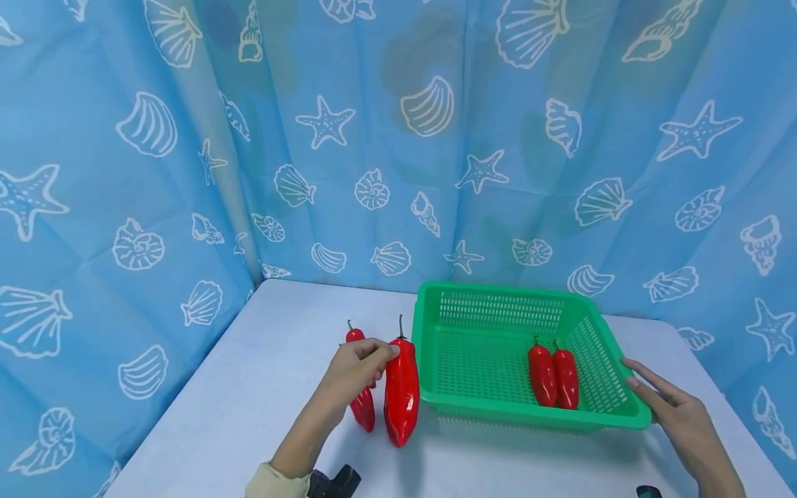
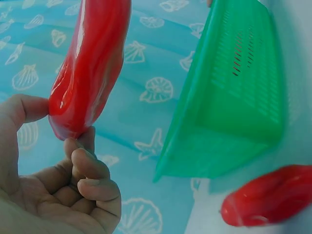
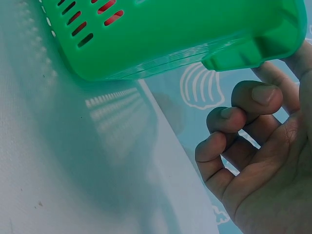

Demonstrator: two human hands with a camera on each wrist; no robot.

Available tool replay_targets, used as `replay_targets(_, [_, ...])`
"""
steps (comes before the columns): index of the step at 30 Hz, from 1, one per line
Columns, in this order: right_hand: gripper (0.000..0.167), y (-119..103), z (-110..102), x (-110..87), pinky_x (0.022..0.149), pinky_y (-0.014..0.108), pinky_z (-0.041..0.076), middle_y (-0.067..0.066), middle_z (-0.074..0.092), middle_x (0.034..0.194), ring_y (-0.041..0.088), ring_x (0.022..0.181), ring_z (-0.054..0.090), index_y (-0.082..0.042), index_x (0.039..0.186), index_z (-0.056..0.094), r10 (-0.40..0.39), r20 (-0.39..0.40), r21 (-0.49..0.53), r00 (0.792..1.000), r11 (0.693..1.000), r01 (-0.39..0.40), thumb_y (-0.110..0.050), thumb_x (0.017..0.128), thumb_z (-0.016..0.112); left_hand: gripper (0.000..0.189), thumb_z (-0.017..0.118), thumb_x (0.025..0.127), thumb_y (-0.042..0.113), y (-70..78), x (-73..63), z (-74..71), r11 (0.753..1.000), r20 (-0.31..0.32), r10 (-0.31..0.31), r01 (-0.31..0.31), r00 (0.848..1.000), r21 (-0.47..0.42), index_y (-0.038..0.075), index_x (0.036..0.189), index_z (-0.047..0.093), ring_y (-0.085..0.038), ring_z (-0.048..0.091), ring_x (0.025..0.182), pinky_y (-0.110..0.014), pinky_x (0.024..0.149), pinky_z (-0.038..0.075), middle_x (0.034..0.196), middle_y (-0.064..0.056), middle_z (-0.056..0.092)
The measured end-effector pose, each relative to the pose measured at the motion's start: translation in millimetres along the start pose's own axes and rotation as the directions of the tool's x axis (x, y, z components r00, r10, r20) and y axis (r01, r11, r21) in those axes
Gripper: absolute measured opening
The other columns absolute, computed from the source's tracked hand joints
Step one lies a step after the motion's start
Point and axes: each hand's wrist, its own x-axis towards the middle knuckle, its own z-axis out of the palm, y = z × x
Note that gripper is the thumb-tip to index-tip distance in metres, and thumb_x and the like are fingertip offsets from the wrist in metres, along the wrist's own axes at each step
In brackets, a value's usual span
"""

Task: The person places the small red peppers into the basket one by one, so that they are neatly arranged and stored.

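Observation:
My left hand (image 1: 355, 373) pinches a long, glossy red pepper (image 1: 402, 394) near its stem end, between thumb and fingertips. The pepper hangs tip down, just left of the green plastic basket (image 1: 492, 408). In the left wrist view, the held pepper (image 2: 90, 68) rises from the fingertips. My right hand (image 1: 679, 415) grips the basket's right rim; in the right wrist view its other fingers (image 3: 263, 95) curl below the rim. Inside the basket, two red peppers (image 1: 543, 377) lie side by side toward the right.
More red peppers (image 1: 363, 411) lie on the white table (image 1: 212, 415) behind my left hand, partly hidden by it. A blue curtain (image 1: 386, 207) with white shell and starfish prints hangs behind the table and along its sides.

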Motion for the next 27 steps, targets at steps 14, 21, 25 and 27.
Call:
replay_targets(14, [0.082, 0.3, 7.3, -0.4, 0.071, 0.033, 0.053, -0.001, 0.056, 0.134, 0.003, 0.086, 0.064, -0.024, 0.156, 0.034, 0.012, 0.009, 0.053, 1.0, 0.999, -0.013, -0.067, 0.09, 0.056, 0.042, 0.08, 0.08, 0.036, 20.8, 33.3, 21.5, 1.0, 0.095, 0.007, -0.007, 0.995, -0.005, 0.01, 0.111, 0.069, -0.025, 0.061, 0.085, -0.031, 0.069, 0.054, 0.094, -0.005, 0.066])
replay_targets(21, [0.084, -1.2, 9.2, 0.4, 0.072, 0.031, 0.054, 0.021, 0.047, 0.148, -0.003, 0.084, 0.063, -0.023, 0.157, 0.032, 0.027, 0.006, 0.059, 1.0, 0.998, -0.027, -0.068, 0.09, 0.055, 0.038, 0.078, 0.083, 0.038, 35.9, 53.3, 35.0, 0.999, 0.135, -0.016, 0.021, 0.991, -0.036, 0.011, 0.107, 0.068, -0.024, 0.061, 0.086, -0.034, 0.073, 0.055, 0.096, -0.007, 0.066])
replay_targets(25, [0.082, -0.1, 5.5, 0.3, 0.07, 0.032, 0.055, 0.021, 0.048, 0.146, -0.004, 0.084, 0.063, -0.024, 0.157, 0.032, 0.012, 0.0, 0.051, 1.0, 0.999, -0.012, -0.067, 0.091, 0.055, 0.037, 0.077, 0.084, 0.038, 39.8, 63.7, 46.0, 1.0, 0.142, -0.01, 0.011, 0.99, -0.01, 0.011, 0.107, 0.068, -0.024, 0.062, 0.089, -0.038, 0.077, 0.056, 0.097, -0.003, 0.066])
replay_targets(27, [0.083, -0.4, 4.1, 0.3, 0.069, 0.031, 0.054, 0.024, 0.044, 0.149, -0.005, 0.083, 0.062, -0.025, 0.157, 0.031, 0.022, -0.005, 0.044, 1.0, 0.999, -0.022, -0.068, 0.09, 0.055, 0.037, 0.077, 0.084, 0.038, 41.3, 68.4, 51.0, 1.0, 0.144, -0.016, 0.015, 0.989, 0.011, 0.011, 0.108, 0.068, -0.023, 0.062, 0.089, -0.04, 0.078, 0.056, 0.098, -0.002, 0.066])
